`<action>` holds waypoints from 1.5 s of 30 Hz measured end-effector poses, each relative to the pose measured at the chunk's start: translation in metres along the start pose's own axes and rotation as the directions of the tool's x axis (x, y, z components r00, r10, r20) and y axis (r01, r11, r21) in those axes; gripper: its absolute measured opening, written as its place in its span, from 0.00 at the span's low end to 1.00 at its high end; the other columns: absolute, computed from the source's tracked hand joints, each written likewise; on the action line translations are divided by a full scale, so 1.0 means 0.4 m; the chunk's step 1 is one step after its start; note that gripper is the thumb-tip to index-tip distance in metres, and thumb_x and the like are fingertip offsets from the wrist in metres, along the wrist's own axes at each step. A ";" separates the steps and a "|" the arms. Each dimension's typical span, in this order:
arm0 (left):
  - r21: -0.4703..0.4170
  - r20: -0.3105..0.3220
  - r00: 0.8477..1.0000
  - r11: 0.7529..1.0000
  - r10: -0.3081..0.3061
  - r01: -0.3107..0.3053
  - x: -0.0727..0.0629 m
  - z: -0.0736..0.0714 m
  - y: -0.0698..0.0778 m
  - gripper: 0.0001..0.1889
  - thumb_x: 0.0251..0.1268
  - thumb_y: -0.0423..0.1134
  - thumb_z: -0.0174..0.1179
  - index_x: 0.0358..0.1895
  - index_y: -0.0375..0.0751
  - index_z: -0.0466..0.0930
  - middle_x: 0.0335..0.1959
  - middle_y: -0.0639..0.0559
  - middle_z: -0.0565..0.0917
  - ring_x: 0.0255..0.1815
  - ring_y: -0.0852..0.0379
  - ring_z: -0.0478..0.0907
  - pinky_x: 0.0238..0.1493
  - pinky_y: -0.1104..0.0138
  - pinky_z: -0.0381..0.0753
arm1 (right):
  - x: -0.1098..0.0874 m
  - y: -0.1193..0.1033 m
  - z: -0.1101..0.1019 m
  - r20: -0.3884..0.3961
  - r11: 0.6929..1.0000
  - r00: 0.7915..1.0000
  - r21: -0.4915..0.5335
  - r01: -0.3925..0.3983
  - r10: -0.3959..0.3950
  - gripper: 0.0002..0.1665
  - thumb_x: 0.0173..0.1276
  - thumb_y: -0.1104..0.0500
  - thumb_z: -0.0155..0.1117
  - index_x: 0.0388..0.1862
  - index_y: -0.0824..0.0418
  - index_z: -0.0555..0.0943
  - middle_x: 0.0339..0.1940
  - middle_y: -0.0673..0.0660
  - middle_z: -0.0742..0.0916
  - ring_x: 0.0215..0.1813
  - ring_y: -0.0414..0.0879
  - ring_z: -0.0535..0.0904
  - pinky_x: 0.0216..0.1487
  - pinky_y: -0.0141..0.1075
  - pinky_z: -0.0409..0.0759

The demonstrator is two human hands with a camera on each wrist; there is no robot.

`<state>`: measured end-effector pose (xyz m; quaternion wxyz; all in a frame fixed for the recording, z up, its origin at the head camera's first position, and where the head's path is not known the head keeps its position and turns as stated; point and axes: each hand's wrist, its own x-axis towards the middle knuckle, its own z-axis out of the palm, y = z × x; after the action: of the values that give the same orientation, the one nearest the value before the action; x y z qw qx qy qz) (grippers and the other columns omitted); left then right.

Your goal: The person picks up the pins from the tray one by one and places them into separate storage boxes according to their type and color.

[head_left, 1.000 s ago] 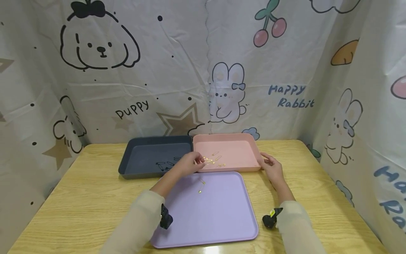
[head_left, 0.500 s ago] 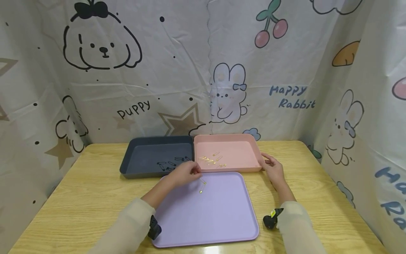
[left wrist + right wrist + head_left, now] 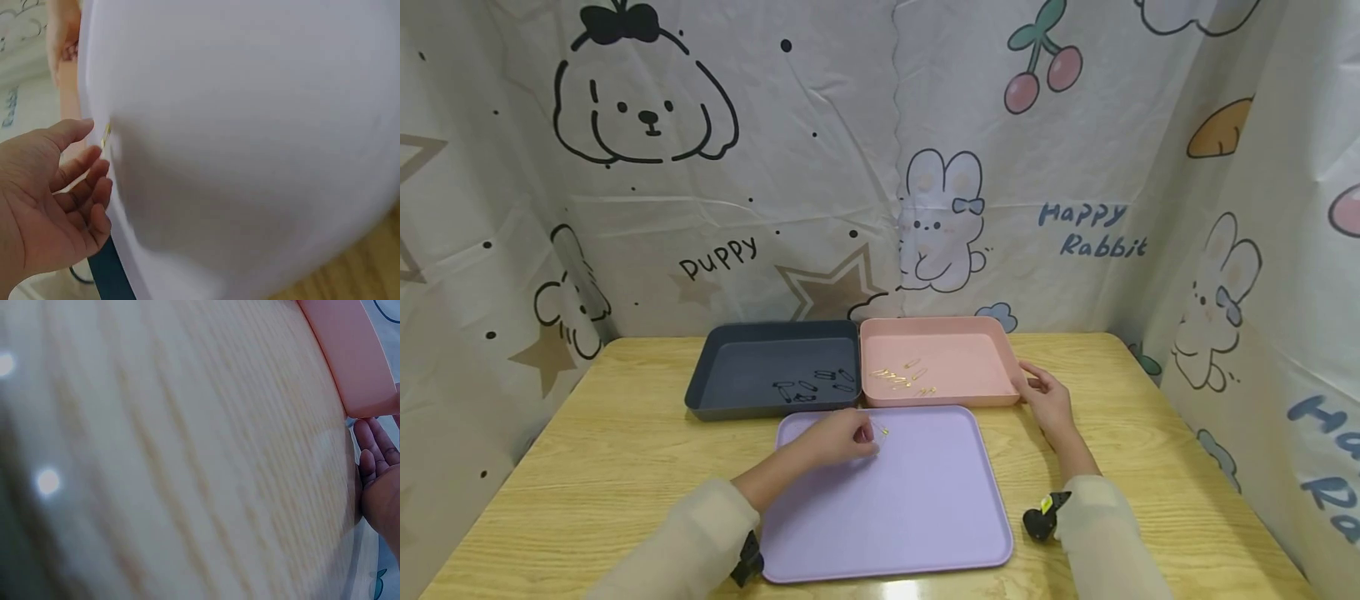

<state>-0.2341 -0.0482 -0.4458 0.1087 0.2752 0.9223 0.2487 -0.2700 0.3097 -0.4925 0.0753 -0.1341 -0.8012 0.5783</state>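
Note:
My left hand (image 3: 844, 437) hovers over the upper left of the lilac tray (image 3: 925, 500), beside gold safety pins (image 3: 885, 432). In the left wrist view its thumb stands apart from the loosely bent fingers (image 3: 81, 165), and a gold pin (image 3: 106, 132) lies just beyond the fingertips. One pin is partly hidden by the hand in the head view. My right hand (image 3: 1049, 408) rests against the right end of the pink tray (image 3: 962, 362), fingers loosely bent. That tray bears several gold safety pins (image 3: 895, 377).
A dark grey tray (image 3: 745, 367) with several black safety pins (image 3: 807, 386) stands left of the pink one, side by side. All three trays sit on a wooden table (image 3: 610, 467). A printed curtain (image 3: 850, 167) hangs behind and at both sides.
My left hand has come back from the pink tray's left end, down over the lilac tray to the gold pins there. The right hand has stayed at the pink tray.

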 end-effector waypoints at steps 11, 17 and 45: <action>0.217 -0.076 0.996 0.974 -0.044 0.060 0.002 0.027 0.031 0.09 0.55 0.39 0.63 0.21 0.46 0.76 0.19 0.58 0.73 0.24 0.61 0.68 0.28 0.68 0.68 | 0.000 0.000 -0.001 0.005 1.000 1.000 0.002 0.003 -0.003 0.31 0.66 0.48 0.59 0.67 0.56 0.69 0.49 0.56 0.76 0.35 0.28 0.74 0.39 0.21 0.75; 0.199 -0.070 0.996 0.977 -0.062 0.075 0.003 0.025 0.038 0.08 0.54 0.35 0.61 0.20 0.45 0.76 0.17 0.57 0.74 0.22 0.61 0.68 0.28 0.68 0.68 | 0.001 -0.001 -0.001 -0.003 1.000 1.000 -0.008 -0.009 0.009 0.31 0.66 0.48 0.59 0.67 0.55 0.69 0.50 0.56 0.75 0.37 0.29 0.73 0.38 0.21 0.75; 0.007 -0.001 0.977 0.977 -0.214 0.214 0.100 -0.107 0.033 0.04 0.58 0.37 0.59 0.28 0.42 0.77 0.24 0.53 0.76 0.25 0.59 0.70 0.25 0.71 0.67 | -0.007 -0.009 0.002 -0.015 1.000 1.000 0.012 0.003 -0.003 0.30 0.66 0.51 0.60 0.66 0.58 0.70 0.46 0.54 0.76 0.34 0.27 0.74 0.39 0.22 0.76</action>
<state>-0.2754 -0.0333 -0.4049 0.1337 0.1747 0.9475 0.2322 -0.2679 0.3070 -0.4890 0.0831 -0.1370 -0.7972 0.5821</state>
